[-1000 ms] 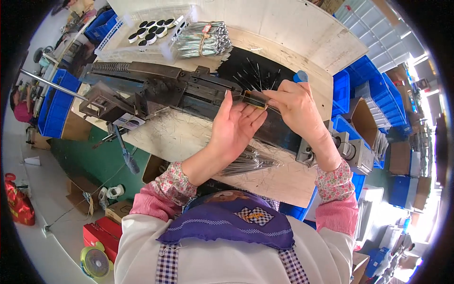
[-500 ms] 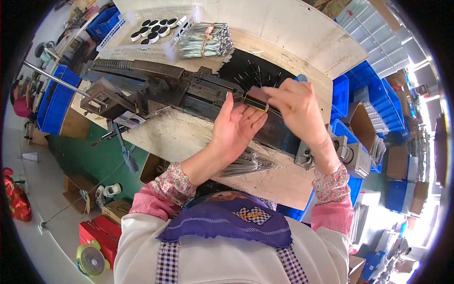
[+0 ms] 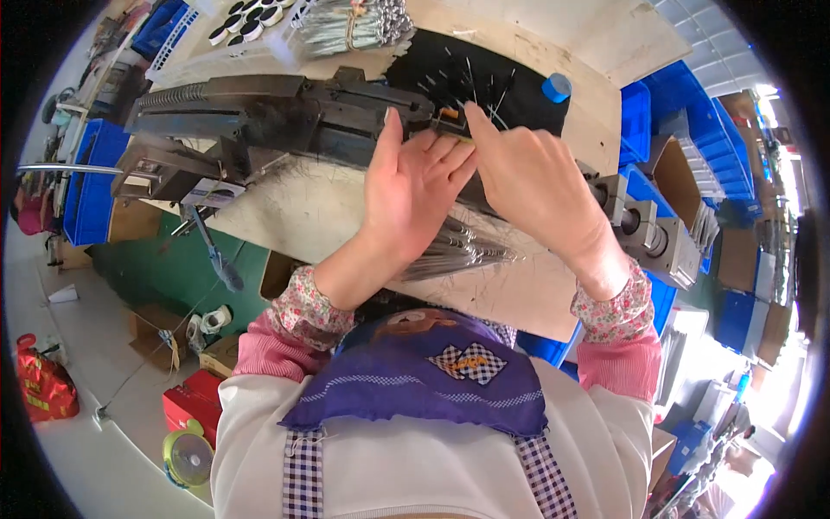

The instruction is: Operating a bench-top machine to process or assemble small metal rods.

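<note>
My left hand (image 3: pixel 413 186) lies palm up at the front of the dark metal machine (image 3: pixel 346 117). Its thumb and fingers are stretched out, the fingertips close to the machine's block near a small orange piece (image 3: pixel 450 113). My right hand (image 3: pixel 538 186) is back up, just right of the left fingertips. One digit points toward the block and the others curl under, closed; whatever they hold is hidden. Behind the block, several thin metal pins (image 3: pixel 471 82) lie on a black sheet (image 3: pixel 432 60). Below my hands, a pile of thin metal rods (image 3: pixel 462 251) rests on the wooden bench (image 3: pixel 320 203).
A clear plastic crate (image 3: pixel 285 43) with round black-topped pieces stands at the back left, beside a tied bundle of metal rods (image 3: pixel 359 26). A blue cap (image 3: pixel 557 87) sits behind my right hand. A metal cylinder fitting (image 3: pixel 644 227) and blue bins (image 3: pixel 635 121) are at the right.
The view has shifted, so the bench things sit higher and the blue cap shows fully. My right hand has turned and come closer to the left fingertips. The brown block between them no longer shows.
</note>
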Action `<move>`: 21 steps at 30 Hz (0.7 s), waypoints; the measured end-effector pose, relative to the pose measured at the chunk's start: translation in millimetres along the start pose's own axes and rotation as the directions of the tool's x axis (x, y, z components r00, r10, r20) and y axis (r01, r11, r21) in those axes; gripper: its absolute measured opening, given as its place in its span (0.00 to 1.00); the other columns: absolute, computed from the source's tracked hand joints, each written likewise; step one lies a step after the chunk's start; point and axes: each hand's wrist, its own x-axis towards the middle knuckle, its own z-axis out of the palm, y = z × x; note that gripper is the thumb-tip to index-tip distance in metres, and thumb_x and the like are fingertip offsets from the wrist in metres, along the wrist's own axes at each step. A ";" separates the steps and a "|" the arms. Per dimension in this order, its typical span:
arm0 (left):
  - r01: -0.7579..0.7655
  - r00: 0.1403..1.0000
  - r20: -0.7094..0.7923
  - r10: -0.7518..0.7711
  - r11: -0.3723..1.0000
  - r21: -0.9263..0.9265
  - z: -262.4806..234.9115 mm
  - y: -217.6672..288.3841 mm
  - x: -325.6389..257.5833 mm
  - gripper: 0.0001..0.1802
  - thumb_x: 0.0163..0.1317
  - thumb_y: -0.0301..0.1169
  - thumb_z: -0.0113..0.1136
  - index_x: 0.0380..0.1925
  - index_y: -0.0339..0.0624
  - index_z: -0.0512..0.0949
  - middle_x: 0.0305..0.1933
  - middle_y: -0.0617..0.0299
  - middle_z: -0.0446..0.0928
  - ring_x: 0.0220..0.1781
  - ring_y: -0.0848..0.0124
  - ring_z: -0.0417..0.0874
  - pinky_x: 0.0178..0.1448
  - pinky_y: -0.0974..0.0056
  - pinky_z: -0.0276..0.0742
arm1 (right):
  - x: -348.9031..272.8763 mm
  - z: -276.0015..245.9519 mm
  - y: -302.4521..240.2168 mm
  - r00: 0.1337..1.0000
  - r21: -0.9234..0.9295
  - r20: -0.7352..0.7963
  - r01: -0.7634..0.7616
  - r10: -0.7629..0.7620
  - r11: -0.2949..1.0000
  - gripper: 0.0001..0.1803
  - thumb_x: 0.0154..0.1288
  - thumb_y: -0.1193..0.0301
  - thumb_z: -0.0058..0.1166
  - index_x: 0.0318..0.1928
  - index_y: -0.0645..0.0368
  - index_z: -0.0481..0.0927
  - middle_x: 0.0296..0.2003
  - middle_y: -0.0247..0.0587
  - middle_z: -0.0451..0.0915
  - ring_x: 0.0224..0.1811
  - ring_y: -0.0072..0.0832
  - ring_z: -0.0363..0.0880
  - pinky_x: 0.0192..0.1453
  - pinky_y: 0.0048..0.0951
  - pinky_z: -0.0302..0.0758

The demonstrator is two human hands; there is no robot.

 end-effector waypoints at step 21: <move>0.017 0.988 0.135 -0.072 0.929 0.370 -5.7 -17.7 -60.0 0.29 0.68 0.32 0.50 0.66 0.31 0.59 0.70 0.47 0.59 0.75 0.56 0.54 0.75 0.54 0.49 | -85.7 107.9 -4.5 0.964 0.204 0.240 0.066 -0.116 0.977 0.05 0.57 0.74 0.48 0.34 0.58 0.76 0.34 0.45 0.79 0.34 0.40 0.82 0.35 0.40 0.79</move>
